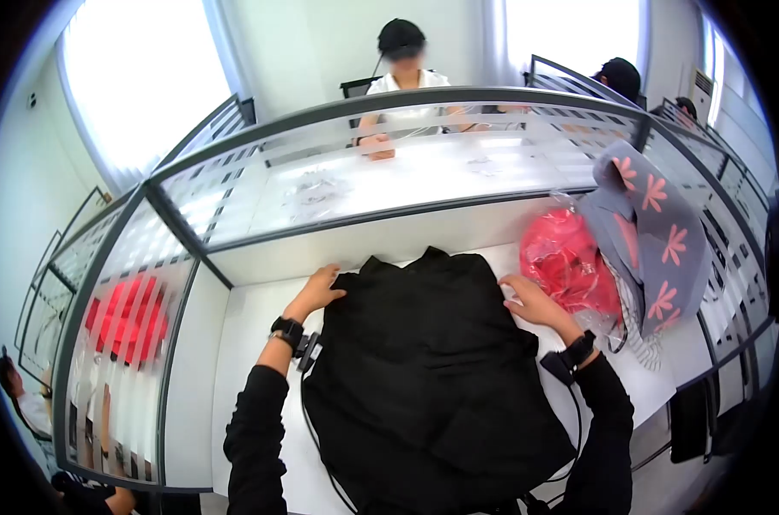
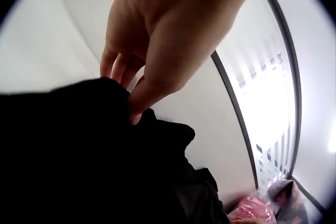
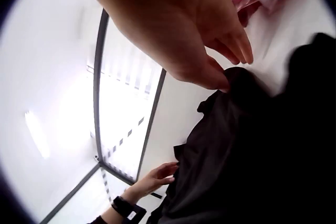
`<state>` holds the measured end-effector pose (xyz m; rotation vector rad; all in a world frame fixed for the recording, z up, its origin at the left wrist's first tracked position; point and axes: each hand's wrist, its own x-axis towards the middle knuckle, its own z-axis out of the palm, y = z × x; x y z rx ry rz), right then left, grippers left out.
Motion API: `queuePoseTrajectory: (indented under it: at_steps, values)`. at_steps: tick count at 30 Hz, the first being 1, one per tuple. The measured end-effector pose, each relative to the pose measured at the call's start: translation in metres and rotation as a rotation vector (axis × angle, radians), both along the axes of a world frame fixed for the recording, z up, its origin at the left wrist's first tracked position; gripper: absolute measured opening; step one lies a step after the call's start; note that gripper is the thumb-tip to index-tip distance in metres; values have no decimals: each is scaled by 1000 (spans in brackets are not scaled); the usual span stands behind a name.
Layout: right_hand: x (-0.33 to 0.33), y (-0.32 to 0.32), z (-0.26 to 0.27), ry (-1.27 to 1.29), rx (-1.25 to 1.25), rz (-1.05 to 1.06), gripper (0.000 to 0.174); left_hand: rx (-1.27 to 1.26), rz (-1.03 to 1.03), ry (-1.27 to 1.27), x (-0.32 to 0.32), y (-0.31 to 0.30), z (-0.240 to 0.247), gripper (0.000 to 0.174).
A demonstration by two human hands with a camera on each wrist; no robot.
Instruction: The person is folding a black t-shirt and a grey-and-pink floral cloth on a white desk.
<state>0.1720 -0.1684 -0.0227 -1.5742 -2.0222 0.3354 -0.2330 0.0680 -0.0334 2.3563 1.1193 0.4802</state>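
Note:
A black garment [image 1: 428, 369] lies spread over the white table, its top edge close to the back panel. At its upper left corner, my left hand [image 1: 318, 290] pinches the cloth. The left wrist view shows that thumb [image 2: 137, 112] over the black fabric, with the other fingertips partly hidden behind it. On the opposite side, my right hand [image 1: 537, 306] is at the upper right edge of the garment. In the right wrist view its thumb [image 3: 218, 79] touches the fabric edge, while the other fingers [image 3: 239, 50] stay loosely extended, apart from the thumb.
Right of the garment sit a red item in clear plastic [image 1: 565, 262] and grey cloth with pink flowers [image 1: 664, 232]. A low white panel [image 1: 372, 227] with dark-framed glass closes the back. Cables [image 1: 316, 429] run from both wrist cameras. Another person [image 1: 404, 81] sits beyond the glass.

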Motion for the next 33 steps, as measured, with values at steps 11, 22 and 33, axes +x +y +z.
queuePoseTrajectory:
  at_steps: [11,22,33]
  values:
    - [-16,139,8,-307,-260,46,40,135,-30,86,42,0,19,31]
    - [-61,31,154,-366,509,131,21,524,-99,-310,-6,-124,170,24]
    - [-51,-121,45,-744,-6,320,21,145,-402,99,-65,-251,66,23]
